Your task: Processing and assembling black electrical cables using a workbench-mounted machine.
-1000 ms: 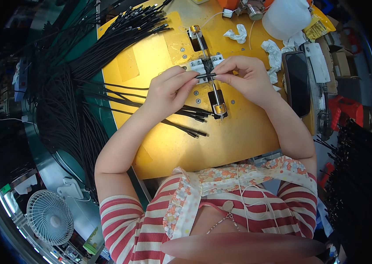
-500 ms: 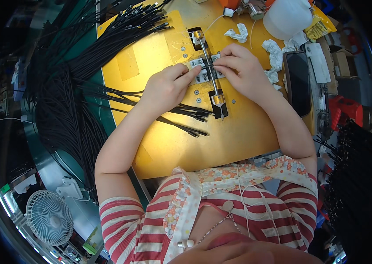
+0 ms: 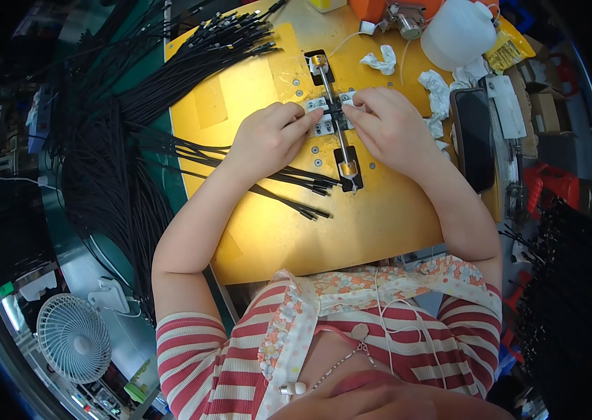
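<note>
My left hand (image 3: 266,140) is closed in a pinch at the left side of a small metal clamping fixture (image 3: 324,126). A thin black piece, apparently the end of a black cable, runs from its fingertips into the fixture's middle. From the other side my right hand (image 3: 395,129) reaches in, thumb and finger pinched at the fixture's right block; what they hold is hidden. A steel rod (image 3: 341,140) with brass-coloured ends crosses over the fixture. Several loose black cables (image 3: 296,180) pass under my left forearm, their plug ends lying on the yellow plate (image 3: 352,231).
A thick bundle of black cables (image 3: 191,59) spreads along the left. At the right are crumpled tissues (image 3: 438,94), a dark phone (image 3: 473,136), a white plastic bottle (image 3: 458,35) and a yellow packet (image 3: 509,45). A white fan (image 3: 74,338) stands lower left.
My right hand has shifted slightly right and down, its fingers lower over the fixture's right block. My left hand stays at the fixture's left side. The whole view has shifted a little.
</note>
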`<state>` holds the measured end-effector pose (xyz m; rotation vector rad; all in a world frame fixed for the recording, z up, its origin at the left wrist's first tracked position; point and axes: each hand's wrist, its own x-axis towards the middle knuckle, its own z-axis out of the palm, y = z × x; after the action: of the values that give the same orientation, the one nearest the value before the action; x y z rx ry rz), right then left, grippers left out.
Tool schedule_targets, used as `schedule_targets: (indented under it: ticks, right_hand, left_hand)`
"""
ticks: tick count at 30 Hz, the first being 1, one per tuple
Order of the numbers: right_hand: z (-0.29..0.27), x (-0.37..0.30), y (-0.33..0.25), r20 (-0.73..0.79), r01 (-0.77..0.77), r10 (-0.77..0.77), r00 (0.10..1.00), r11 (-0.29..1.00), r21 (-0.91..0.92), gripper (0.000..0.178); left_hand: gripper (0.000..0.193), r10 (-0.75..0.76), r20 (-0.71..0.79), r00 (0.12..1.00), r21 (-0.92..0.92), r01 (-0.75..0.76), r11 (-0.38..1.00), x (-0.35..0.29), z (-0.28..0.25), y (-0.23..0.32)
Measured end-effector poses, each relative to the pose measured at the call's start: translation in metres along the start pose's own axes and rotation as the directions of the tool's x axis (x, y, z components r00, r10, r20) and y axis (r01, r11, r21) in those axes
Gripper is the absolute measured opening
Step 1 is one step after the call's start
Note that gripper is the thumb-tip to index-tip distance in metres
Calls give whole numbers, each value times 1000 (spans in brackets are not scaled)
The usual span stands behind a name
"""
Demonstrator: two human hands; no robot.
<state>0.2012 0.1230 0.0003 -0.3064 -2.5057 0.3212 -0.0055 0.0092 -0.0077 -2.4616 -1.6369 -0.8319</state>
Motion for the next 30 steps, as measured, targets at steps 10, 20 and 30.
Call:
schedule_targets:
  ticks: [10, 20, 30]
  right_hand:
    - [-1, -6, 0, 27, 7, -8, 1000, 999, 50, 21]
    - [-4, -5, 4, 23, 20, -21, 1000, 998, 67, 22]
    - [-7, -1, 1, -5, 10, -9, 1000, 998, 62, 19]
  left_hand:
    - [47, -5, 151, 989, 90, -9, 996, -3, -9, 5]
    - [12, -338, -11, 941, 11, 339, 941, -18, -33, 20]
    - [18, -374, 92, 923, 362, 319, 876, -25, -73, -65]
